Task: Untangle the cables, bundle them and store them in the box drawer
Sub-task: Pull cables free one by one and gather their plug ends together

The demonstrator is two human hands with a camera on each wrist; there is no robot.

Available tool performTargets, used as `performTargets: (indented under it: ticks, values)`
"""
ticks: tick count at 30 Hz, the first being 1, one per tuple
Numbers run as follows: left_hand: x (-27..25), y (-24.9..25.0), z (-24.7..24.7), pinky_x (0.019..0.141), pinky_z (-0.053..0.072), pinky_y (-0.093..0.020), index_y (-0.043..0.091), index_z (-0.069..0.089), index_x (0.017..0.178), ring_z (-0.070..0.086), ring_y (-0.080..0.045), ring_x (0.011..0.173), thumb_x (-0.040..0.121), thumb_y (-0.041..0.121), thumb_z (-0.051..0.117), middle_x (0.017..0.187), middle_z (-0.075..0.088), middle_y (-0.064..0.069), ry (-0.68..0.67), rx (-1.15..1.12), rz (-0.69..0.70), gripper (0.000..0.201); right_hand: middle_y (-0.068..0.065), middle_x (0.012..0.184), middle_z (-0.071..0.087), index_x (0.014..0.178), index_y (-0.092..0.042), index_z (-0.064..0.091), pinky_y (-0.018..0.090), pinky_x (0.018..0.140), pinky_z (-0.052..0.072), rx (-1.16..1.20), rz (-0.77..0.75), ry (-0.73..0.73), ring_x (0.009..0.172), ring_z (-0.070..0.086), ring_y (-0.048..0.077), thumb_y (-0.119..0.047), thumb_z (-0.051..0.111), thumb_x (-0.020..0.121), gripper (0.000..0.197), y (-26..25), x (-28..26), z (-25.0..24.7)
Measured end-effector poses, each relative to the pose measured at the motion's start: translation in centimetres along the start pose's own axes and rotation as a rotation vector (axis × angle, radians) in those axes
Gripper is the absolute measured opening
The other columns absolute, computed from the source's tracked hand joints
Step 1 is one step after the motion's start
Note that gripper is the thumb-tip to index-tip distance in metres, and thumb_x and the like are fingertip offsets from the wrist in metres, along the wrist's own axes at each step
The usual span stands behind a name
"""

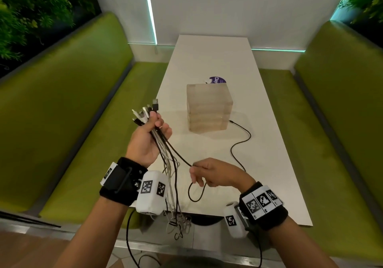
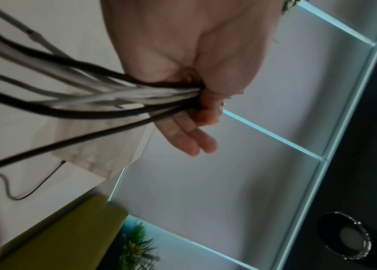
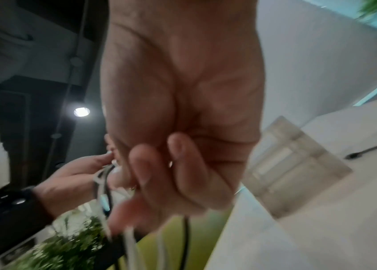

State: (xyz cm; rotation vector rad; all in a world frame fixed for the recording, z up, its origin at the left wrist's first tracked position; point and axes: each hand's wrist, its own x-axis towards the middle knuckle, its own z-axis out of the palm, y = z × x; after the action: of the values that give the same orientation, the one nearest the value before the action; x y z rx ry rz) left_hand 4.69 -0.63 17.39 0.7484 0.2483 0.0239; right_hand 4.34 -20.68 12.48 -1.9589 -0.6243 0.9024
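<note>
Between two green upholstered benches stands a long white table, its far end against a pale wall. Foliage fills the upper left corner behind the left bench.

On the table, roughly at mid-length, sits the box, a pale translucent cube with horizontal bands that read as stacked drawers; all appear closed. Just behind it a purple round label lies partly hidden.

One black cable lies on the tabletop, its free plug end just beside the box's near right corner. It snakes toward the person and reaches the right hand. That hand hovers over the near part of the table, thumb and forefinger pinched on this cable, with the remaining fingers loosely curled; a loop of the cable hangs below it. In the right wrist view the fingers are curled inward, and the cable contact itself is blurred.

The left hand is raised above the table's near left edge. Its thumb and forefinger side is clamped on the cable bundle, a mix of black and white leads, while the lower fingers extend straight in the left wrist view. Connector ends fan out above the fist. The leads hang down past the table edge in a tangle.
</note>
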Motion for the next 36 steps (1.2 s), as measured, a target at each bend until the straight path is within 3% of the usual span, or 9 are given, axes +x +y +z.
performTargets:
  ticks: [4,8,15,19,22,25,29,33,36]
  values:
    - [0.0,1.7,-0.9,0.051,0.048,-0.016,0.014,0.056,0.079,0.054,-0.005,0.052,0.098,0.03,0.042,0.057,0.054,0.007,0.032,-0.11,0.102,0.028,-0.001,0.074,0.057,0.078,-0.013,0.06,0.019,0.045,0.029,0.022,0.064,-0.055,0.043,0.035,0.01,-0.029,0.043,0.099,0.031,2.8,-0.8,-1.2]
    - [0.2,3.2,-2.2,0.05,0.045,-0.014,0.015,0.055,0.084,0.049,-0.001,0.047,0.1,0.028,0.042,0.051,0.048,0.011,0.029,-0.197,0.172,0.025,-0.011,0.068,0.055,0.066,-0.024,0.057,0.019,0.055,0.034,-0.093,0.096,-0.068,0.05,0.039,0.007,-0.027,0.045,0.097,0.033,5.1,-2.3,-2.5]
    - [1.0,5.3,-4.8,0.039,0.028,-0.014,0.017,0.055,0.081,0.033,-0.003,0.037,0.091,0.033,0.049,0.048,0.044,0.011,-0.031,-0.246,0.283,0.019,-0.013,0.072,0.059,0.082,-0.029,0.066,0.01,0.072,0.039,-0.106,0.105,-0.142,0.071,0.051,-0.001,-0.028,0.053,0.095,0.019,6.7,-4.6,-3.6]
    - [1.4,7.4,-5.0,0.039,0.026,-0.016,0.018,0.059,0.076,0.03,-0.004,0.038,0.1,0.031,0.045,0.048,0.044,0.011,-0.022,-0.249,0.358,0.031,-0.006,0.09,0.066,0.076,-0.036,0.069,0.025,0.078,0.049,-0.266,0.294,-0.268,0.081,0.063,0.012,-0.036,0.053,0.088,0.021,9.0,-5.1,-2.3]
    - [1.3,8.0,-4.6,0.04,0.025,-0.016,0.018,0.06,0.078,0.029,-0.005,0.039,0.101,0.033,0.044,0.05,0.043,0.011,-0.015,-0.225,0.373,0.031,0.003,0.093,0.07,0.084,-0.025,0.074,0.027,0.085,0.052,-0.182,0.281,-0.287,0.093,0.068,0.025,-0.03,0.054,0.087,0.02,10.1,-4.7,-0.1]
    - [0.9,6.6,-3.2,0.038,0.025,-0.016,0.018,0.055,0.082,0.028,-0.004,0.038,0.101,0.032,0.042,0.049,0.041,0.011,0.025,-0.103,0.342,0.027,-0.001,0.085,0.07,0.099,-0.013,0.073,0.026,0.082,0.055,0.0,0.164,-0.194,0.084,0.068,0.024,-0.02,0.056,0.091,0.02,9.5,-3.8,1.7]
    - [-0.1,1.9,-1.5,0.039,0.023,-0.015,0.014,0.054,0.082,0.029,-0.001,0.039,0.1,0.022,0.044,0.05,0.041,0.011,0.077,0.323,0.276,0.022,0.004,0.073,0.064,0.107,-0.013,0.07,0.025,0.069,0.053,0.19,-0.036,0.044,0.07,0.065,0.014,-0.014,0.052,0.096,0.02,6.0,-3.2,2.0]
    - [-1.9,-3.0,-1.5,0.041,0.023,-0.017,0.006,0.06,0.089,0.027,-0.005,0.042,0.093,0.027,0.05,0.05,0.039,0.009,-0.146,0.677,0.085,0.023,0.014,0.074,0.063,0.094,-0.02,0.071,0.024,0.06,0.048,0.231,-0.228,0.325,0.064,0.059,0.018,-0.017,0.049,0.098,0.023,1.9,-3.1,0.3]
    - [-3.1,-4.3,-1.1,0.043,0.02,-0.02,-0.004,0.062,0.103,0.025,-0.009,0.046,0.094,0.024,0.051,0.052,0.037,0.005,-0.317,0.83,-0.013,0.031,0.013,0.065,0.059,0.088,-0.015,0.069,0.023,0.055,0.045,0.239,-0.263,0.464,0.058,0.055,0.019,-0.017,0.049,0.098,0.023,-0.2,-2.5,-0.7]
